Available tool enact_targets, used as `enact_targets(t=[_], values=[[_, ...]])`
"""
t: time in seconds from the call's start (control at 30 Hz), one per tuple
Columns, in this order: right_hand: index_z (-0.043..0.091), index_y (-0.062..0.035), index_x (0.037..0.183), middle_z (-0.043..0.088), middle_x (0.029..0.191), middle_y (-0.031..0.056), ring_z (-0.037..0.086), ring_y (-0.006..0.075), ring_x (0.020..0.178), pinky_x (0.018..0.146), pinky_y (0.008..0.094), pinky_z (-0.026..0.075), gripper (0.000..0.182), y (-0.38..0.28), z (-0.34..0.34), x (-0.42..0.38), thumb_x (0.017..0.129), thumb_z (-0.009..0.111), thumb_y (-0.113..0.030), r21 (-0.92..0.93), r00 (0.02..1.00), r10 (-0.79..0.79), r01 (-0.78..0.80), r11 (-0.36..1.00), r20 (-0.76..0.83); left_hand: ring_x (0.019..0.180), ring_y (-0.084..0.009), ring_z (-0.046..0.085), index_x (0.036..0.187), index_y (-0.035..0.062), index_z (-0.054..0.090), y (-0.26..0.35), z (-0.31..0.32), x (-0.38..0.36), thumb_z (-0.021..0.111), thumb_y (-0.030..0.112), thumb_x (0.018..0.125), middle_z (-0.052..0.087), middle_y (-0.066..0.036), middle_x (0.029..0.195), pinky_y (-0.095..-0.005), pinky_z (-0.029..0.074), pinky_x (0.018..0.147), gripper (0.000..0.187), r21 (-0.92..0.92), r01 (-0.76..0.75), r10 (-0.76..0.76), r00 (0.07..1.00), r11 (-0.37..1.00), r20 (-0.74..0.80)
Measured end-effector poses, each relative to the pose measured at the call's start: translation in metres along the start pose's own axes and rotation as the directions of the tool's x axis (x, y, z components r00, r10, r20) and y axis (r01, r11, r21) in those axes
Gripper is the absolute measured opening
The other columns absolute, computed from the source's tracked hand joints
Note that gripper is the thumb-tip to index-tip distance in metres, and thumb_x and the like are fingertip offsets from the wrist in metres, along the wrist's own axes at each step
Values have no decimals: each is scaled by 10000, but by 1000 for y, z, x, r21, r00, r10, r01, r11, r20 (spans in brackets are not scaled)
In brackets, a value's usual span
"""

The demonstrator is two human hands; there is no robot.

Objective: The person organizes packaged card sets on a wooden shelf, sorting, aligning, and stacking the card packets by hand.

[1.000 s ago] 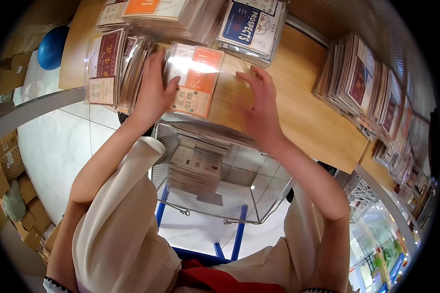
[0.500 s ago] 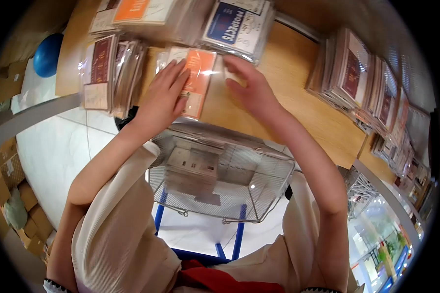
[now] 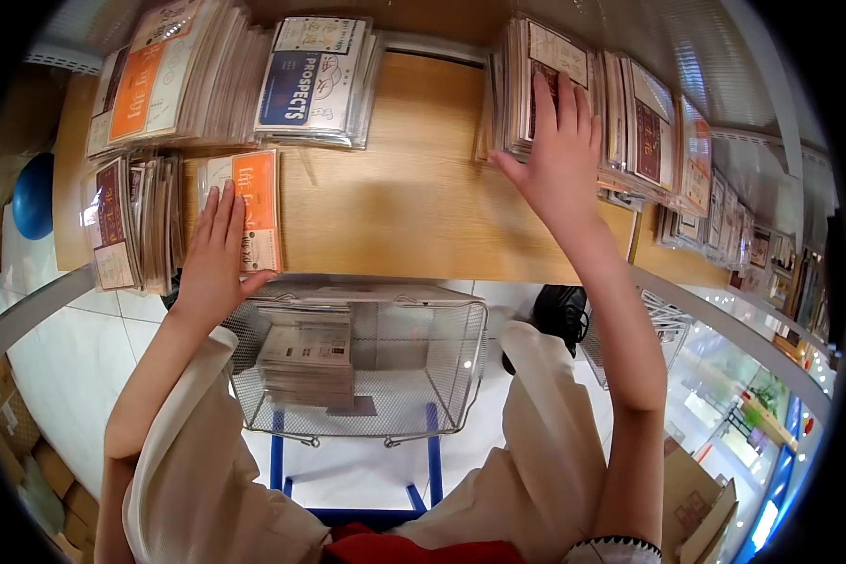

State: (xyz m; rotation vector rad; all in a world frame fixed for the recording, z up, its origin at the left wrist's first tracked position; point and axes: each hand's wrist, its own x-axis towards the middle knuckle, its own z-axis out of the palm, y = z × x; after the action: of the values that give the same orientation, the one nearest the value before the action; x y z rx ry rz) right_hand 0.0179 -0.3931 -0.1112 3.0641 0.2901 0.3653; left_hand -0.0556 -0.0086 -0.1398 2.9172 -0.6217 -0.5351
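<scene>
My left hand [image 3: 214,246] lies flat with spread fingers on an orange and cream packet [image 3: 261,211] in clear wrap, near the front edge of the wooden shelf. At the right, my right hand [image 3: 564,155] rests with its fingers apart on a row of wrapped packets [image 3: 559,54] with cream and maroon fronts. Neither hand is closed round anything. Behind my left hand stands a thick row of orange and cream packets [image 3: 150,80]. Beside it lies a stack with a blue "PROSPECTS" cover [image 3: 315,80]. Maroon and cream packets [image 3: 113,221] stand at the far left.
Below the shelf edge [image 3: 395,268] a wire mesh basket [image 3: 423,381] holds a stack of packets [image 3: 308,352] on its left side. A blue ball [image 3: 34,195] is at the left, and a black object [image 3: 560,318] lies beyond the basket. More packets [image 3: 714,221] stand farther right.
The view has swung right. My right hand has moved from beside the orange packet to the right-hand row. My left hand stays on the orange packet.
</scene>
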Motion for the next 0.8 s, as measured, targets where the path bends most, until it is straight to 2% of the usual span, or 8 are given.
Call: enact_targets(t=[0.2, 0.33, 0.4, 0.5, 0.6, 0.67, 0.7, 0.8], values=[[433, -8, 1293, 491, 1307, 182, 462, 320, 1212, 998, 448, 370, 736, 16, 1, -5, 729, 733, -374, 83, 995, -33, 41, 996, -96, 1388, -397, 148, 1397, -83, 227, -5, 3, 1, 714, 421, 710, 158, -236, 1494, -433, 210, 1125, 982, 108, -19, 17, 1000, 994, 17], [506, -48, 1273, 632, 1044, 190, 647, 258, 883, 734, 342, 515, 479, 23, -15, -4, 864, 632, -263, 113, 971, -25, 53, 992, -236, 1371, -407, 189, 1371, -93, 271, -2, -3, 0, 677, 457, 744, 200, -250, 1474, -436, 239, 1110, 928, 131, -25, 23, 1000, 991, 14], [566, -72, 1239, 667, 849, 137, 631, 132, 694, 602, 260, 487, 354, 17, -51, 0, 912, 562, -207, 380, 926, 370, -368, 849, 71, 1360, -399, 228, 1370, -75, 287, -4, -3, 0, 663, 460, 767, 232, -252, 1461, -441, 251, 1102, 890, 93, -35, 37, 999, 995, -25], [562, -15, 1231, 664, 908, 131, 622, 142, 759, 640, 281, 477, 370, -8, -91, -1, 915, 525, -205, 512, 966, 152, -24, 859, -209, 1340, -382, 283, 1391, -18, 291, -10, -14, 1, 627, 477, 809, 299, -251, 1427, -454, 261, 1092, 834, -128, -70, 60, 995, 989, -83], [542, -14, 1237, 608, 1103, 165, 604, 236, 960, 835, 389, 465, 424, -91, -114, 4, 855, 559, -197, 549, 943, -226, 327, 769, -244, 1280, -326, 395, 1400, 36, 292, -3, -51, 1, 557, 446, 889, 386, -191, 1381, -406, 328, 1048, 707, -989, 42, 165, 984, 143, 65], [519, -12, 1213, 527, 1244, 150, 515, 268, 1141, 979, 450, 371, 450, -150, -111, 4, 812, 560, -213, 654, 834, -552, 404, 639, 24, 1226, -240, 459, 1406, 51, 279, 7, -55, -3, 527, 319, 946, 416, -137, 1364, -344, 404, 972, 588, -699, 115, 252, 963, -705, -95], [508, -11, 1201, 487, 1314, 143, 470, 284, 1231, 1050, 481, 324, 463, -179, -109, 5, 791, 561, -220, 719, 721, -676, 386, 578, 156, 1208, -221, 471, 1400, 51, 288, 6, -64, -10, 522, 282, 948, 435, -126, 1346, -332, 413, 957, 559, -746, 69, 124, 992, -662, -19], [587, -47, 1129, 522, 1273, 111, 452, 276, 1228, 1045, 488, 329, 350, -228, -91, -17, 864, 491, -255, 379, 535, -815, 818, 434, -222, 1112, -127, 513, 1360, 41, 342, -10, -76, -18, 530, 158, 940, 527, -75, 1241, -276, 459, 874, 475, -881, -95, -278, 960, -463, 42]])
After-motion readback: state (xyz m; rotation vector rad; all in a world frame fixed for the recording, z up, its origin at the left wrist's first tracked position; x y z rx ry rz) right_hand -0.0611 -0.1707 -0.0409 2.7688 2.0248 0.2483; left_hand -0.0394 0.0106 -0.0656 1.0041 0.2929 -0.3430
